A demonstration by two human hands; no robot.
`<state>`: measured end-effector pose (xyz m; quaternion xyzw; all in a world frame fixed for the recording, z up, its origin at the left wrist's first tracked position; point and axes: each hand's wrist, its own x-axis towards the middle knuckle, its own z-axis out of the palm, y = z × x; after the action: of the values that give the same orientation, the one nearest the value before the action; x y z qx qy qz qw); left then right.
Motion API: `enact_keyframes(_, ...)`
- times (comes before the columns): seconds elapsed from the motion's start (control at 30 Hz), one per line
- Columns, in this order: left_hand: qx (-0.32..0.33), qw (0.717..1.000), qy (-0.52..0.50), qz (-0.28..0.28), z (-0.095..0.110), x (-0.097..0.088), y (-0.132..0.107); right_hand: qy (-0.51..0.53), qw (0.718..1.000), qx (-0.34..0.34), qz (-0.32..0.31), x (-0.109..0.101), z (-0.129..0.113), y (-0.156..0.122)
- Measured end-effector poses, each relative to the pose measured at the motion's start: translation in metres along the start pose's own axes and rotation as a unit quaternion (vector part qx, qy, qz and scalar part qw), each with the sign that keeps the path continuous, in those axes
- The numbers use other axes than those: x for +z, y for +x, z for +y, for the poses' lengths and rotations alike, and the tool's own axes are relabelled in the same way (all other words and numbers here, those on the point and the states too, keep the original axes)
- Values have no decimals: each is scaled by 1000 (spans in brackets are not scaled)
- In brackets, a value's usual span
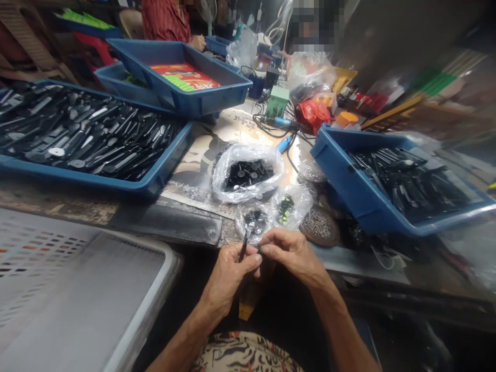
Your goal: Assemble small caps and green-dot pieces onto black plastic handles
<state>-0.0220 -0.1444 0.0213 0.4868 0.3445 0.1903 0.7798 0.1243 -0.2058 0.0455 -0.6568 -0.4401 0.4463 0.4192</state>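
Note:
My left hand (231,274) is closed round a thin black plastic part (243,248) that sticks up between thumb and fingers. My right hand (290,253) is pinched against it from the right, with its fingertips meeting my left thumb; what it pinches is too small to make out. Both hands hover at the near edge of the workbench, just in front of two small clear bags, one with black pieces (253,219) and one with green pieces (287,209). A larger clear bag of black round parts (246,175) lies behind them.
A big blue tray of black parts (89,178) fills the left, another blue tray (349,191) sits at right, and stacked blue trays (201,98) stand behind. A white perforated crate (77,289) is at lower left. Cables, a green box (277,101) and another person's hand (198,42) lie farther back.

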Motion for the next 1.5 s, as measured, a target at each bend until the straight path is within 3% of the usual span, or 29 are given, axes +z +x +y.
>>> enact_keyframes(0.2, 4, 1000, 12, 26, -3, -1, 1, 32, 998, -5, 48, 10, 12, -9)
enact_keyframes(0.47, -27, 999, 20, -9, -3, -2, 0, 51, 997, 9, 49, 9, 21, -17)
enact_keyframes(0.7, -24, 999, 20, -7, -7, 0, -1, 144, 983, 54, 103, 19, 30, -18)
enact_keyframes(0.83, -31, 999, 10, -8, -9, 0, -1, 130, 982, 60, 126, 23, 28, -19)
enact_keyframes(1.17, -39, 999, 26, -24, -20, 0, -5, 51, 993, 57, 88, 18, 22, -21)
enact_keyframes(1.5, -28, 998, 20, -47, -27, -5, -7, 71, 991, 83, 76, 19, 31, -25)
